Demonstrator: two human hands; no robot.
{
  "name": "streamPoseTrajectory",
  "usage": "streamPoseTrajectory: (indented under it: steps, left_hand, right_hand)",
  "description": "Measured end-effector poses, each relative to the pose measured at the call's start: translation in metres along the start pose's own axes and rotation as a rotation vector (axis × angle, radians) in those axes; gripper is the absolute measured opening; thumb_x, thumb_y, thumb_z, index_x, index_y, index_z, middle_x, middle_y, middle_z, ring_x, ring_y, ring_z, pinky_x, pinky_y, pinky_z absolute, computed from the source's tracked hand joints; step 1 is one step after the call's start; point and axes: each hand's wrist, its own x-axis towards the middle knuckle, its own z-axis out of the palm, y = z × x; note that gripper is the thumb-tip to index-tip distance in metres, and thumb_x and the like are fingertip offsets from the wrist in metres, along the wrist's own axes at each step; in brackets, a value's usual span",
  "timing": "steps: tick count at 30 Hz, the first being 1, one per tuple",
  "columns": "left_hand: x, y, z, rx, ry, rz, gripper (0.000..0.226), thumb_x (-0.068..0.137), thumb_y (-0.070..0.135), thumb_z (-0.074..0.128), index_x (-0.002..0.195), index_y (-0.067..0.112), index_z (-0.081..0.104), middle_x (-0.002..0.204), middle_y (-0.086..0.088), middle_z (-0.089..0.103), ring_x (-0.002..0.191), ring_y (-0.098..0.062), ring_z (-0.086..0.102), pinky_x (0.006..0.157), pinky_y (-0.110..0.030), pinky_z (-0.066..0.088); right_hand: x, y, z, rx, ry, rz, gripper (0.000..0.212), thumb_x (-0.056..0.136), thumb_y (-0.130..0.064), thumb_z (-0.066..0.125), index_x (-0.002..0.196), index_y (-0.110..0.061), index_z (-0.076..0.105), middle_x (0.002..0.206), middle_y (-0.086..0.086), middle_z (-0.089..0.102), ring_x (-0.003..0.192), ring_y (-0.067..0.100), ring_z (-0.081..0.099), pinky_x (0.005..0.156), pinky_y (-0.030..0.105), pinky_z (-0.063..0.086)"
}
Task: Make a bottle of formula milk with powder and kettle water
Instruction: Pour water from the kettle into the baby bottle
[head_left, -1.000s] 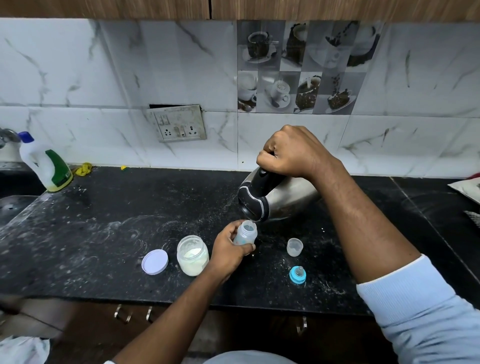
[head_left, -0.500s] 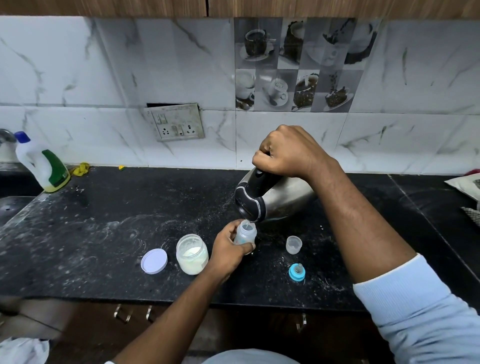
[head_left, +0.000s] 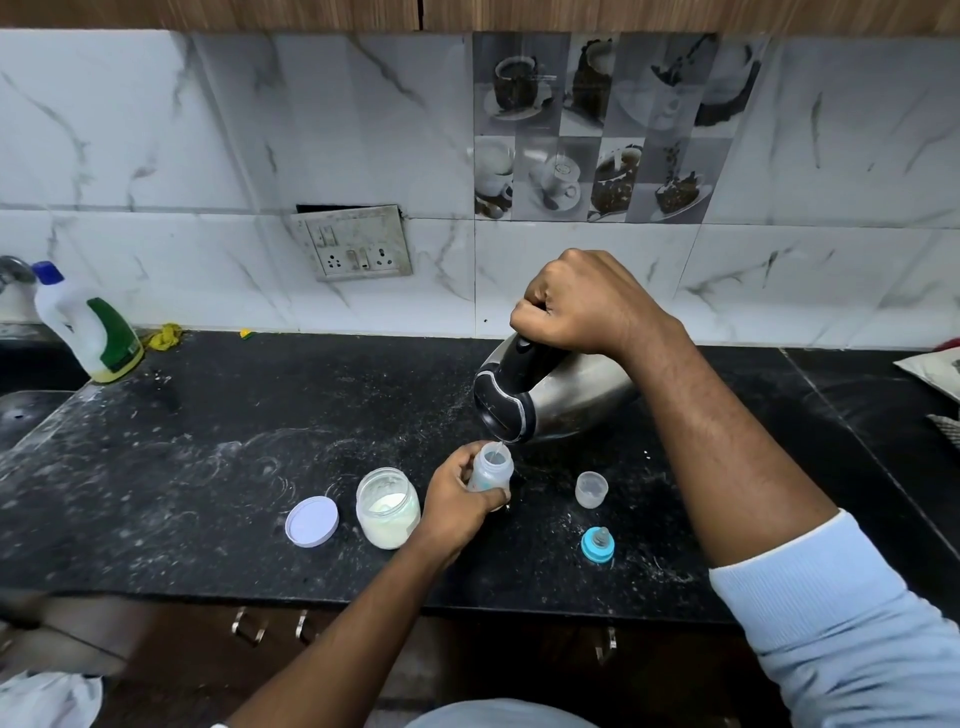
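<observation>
My right hand (head_left: 582, 301) grips the black handle of a steel kettle (head_left: 571, 395), which is tipped steeply with its spout just above the small clear baby bottle (head_left: 491, 467). A thin stream of water runs from the spout into the bottle's open mouth. My left hand (head_left: 457, 499) holds the bottle upright on the black counter (head_left: 208, 467). Left of it stands an open glass jar of white powder (head_left: 387, 509), with its pale lilac lid (head_left: 311, 520) lying flat beside it. The blue teat ring (head_left: 597, 544) and clear cap (head_left: 591, 488) lie to the right.
A white and green detergent bottle (head_left: 88, 327) stands at the back left by the sink edge. A wall socket plate (head_left: 353, 244) sits on the marble tiles. Powder dust is spread over the counter. Cloth items lie at the far right edge (head_left: 935, 374).
The kettle stays tipped over the bottle and a thin stream of water now shows at the spout. Both hands keep their holds and positions.
</observation>
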Motion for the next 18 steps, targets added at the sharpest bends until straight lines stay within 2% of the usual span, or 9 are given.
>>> streamPoseTrajectory:
  steps: [10,18]
  left_hand:
    - [0.0018,-0.0007,-0.0028,-0.004,0.001,-0.008,0.060,0.070,-0.014,0.082,0.114,0.026,0.071,0.106,0.010,0.078,0.099,-0.006,0.072,0.079,-0.016,0.053]
    - [0.0021,-0.0011,-0.0041,0.019,-0.004,-0.015,0.061,0.069,-0.011,0.084,0.115,0.026,0.071,0.108,0.009,0.078,0.100,-0.008,0.072,0.081,-0.018,0.054]
  right_hand:
    - [0.0038,-0.0024,-0.0024,-0.018,0.012,-0.013,0.040,0.074,-0.038,0.047,0.051,-0.007,0.036,0.046,0.010,0.032,0.050,0.029,0.032,0.049,0.030,0.022]
    - [0.0037,-0.0035,-0.0035,-0.008,0.007,-0.012,0.040,0.074,-0.038,0.048,0.051,-0.007,0.039,0.045,0.009,0.035,0.049,0.028,0.032,0.049,0.031,0.026]
